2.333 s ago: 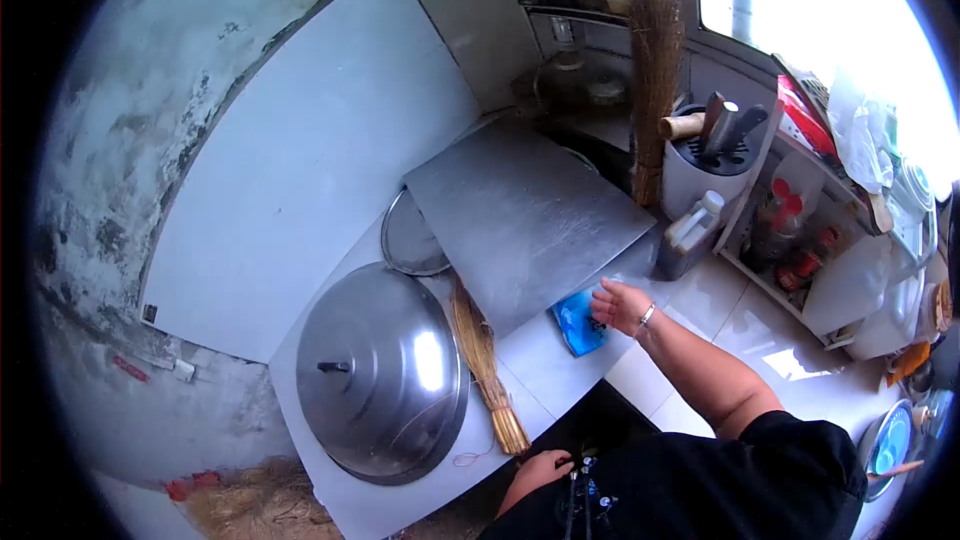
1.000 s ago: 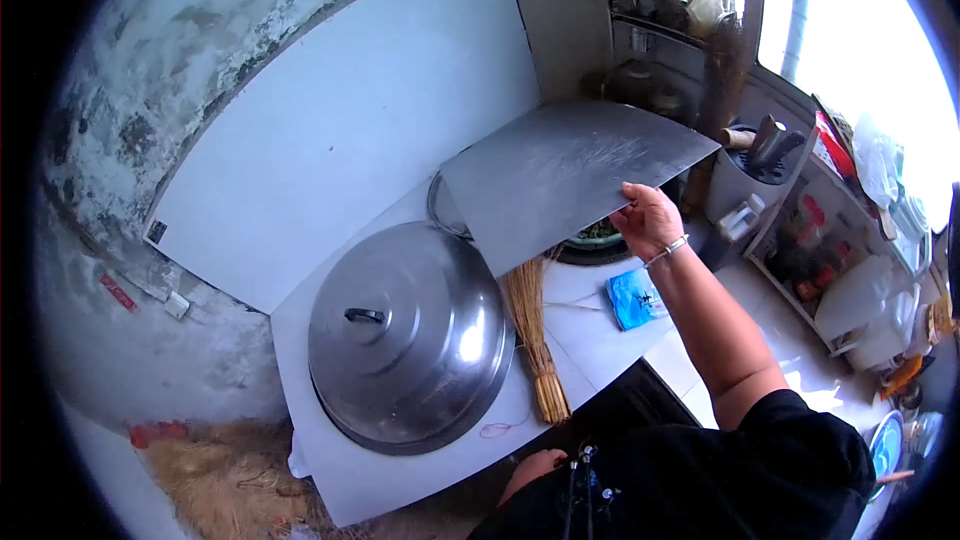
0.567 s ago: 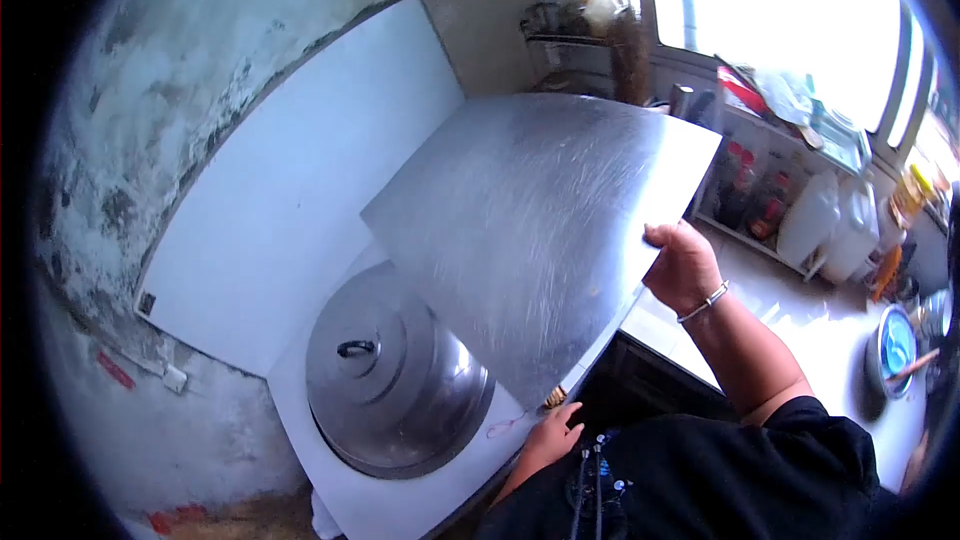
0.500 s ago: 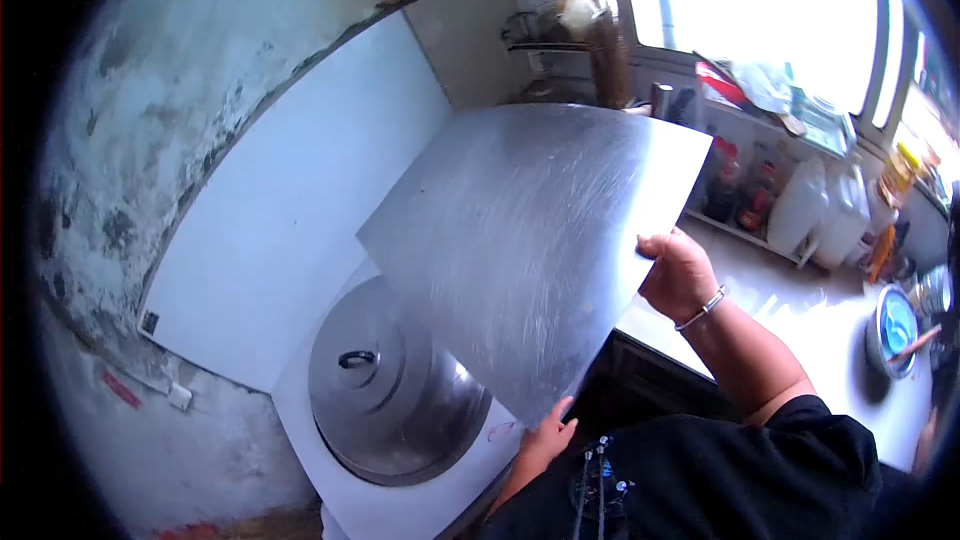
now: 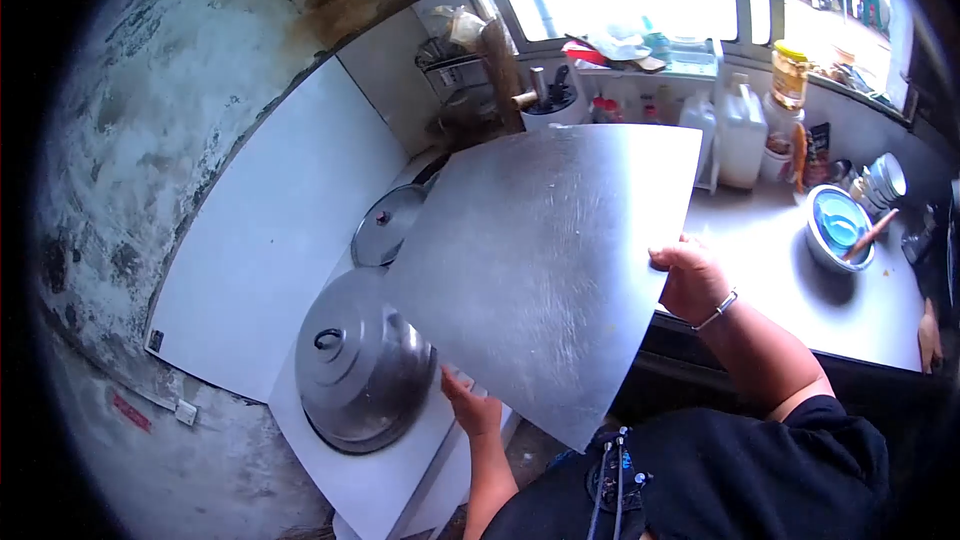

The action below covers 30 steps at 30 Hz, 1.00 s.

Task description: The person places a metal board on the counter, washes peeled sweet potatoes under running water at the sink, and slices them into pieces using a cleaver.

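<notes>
A large, thin grey metal sheet [image 5: 540, 260] with scratch marks is held up, tilted, in front of me. My right hand [image 5: 692, 278], with a bracelet at the wrist, grips its right edge, thumb on top and fingers hidden beneath. My left hand [image 5: 473, 408] is at the sheet's lower left edge, its thumb pointing out to the side; the other fingers are mostly hidden by the sheet. Left of that hand, a big domed metal lid [image 5: 360, 360] with a black handle sits on the white stove top. Behind it, a smaller lid [image 5: 385, 225] is partly covered by the sheet.
On the right counter [image 5: 760, 290] stands a bowl [image 5: 838, 228] with a blue one inside and a wooden stick. White jugs [image 5: 742, 135], a yellow-lidded jar [image 5: 789, 75] and a knife holder [image 5: 550, 105] line the window side. A white panel [image 5: 270, 230] leans along the left wall.
My left hand has moved from the sheet's bottom corner up along its left edge. The view has swung right, showing the smaller lid and more of the counter.
</notes>
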### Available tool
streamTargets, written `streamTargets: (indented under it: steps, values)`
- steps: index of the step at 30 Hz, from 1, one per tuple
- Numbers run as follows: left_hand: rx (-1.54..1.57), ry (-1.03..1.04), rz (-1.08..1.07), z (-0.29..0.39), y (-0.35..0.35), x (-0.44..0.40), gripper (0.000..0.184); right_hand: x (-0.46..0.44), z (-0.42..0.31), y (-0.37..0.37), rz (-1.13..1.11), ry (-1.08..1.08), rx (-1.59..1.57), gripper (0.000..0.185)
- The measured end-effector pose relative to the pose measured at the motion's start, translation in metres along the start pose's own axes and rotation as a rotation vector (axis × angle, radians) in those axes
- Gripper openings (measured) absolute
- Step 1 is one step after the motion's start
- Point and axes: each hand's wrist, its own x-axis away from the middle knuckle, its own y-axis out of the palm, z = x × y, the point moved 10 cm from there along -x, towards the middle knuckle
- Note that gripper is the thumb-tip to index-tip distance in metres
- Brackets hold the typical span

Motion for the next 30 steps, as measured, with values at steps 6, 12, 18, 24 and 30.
streamTargets:
  steps: [6,12,18,24,30]
  values:
    - [-0.808,0.460,0.169,0.185,0.073,0.079,0.073,0.098,-0.033,-0.010,0.106,-0.045,0.040,0.020]
    - [-0.939,0.398,0.047,0.185,0.095,0.107,0.098,0.168,-0.044,-0.029,0.127,-0.139,0.060,0.024]
    - [-0.831,0.498,-0.137,0.181,0.102,0.141,0.102,0.226,-0.026,-0.058,0.380,-0.203,0.028,0.013]
    - [-0.761,0.418,-0.327,0.176,0.106,0.168,0.099,0.258,-0.005,-0.065,0.335,-0.185,-0.104,0.007]
    - [-0.739,0.521,-0.424,0.191,0.134,0.188,0.094,0.298,-0.018,-0.045,0.387,-0.261,-0.136,0.022]
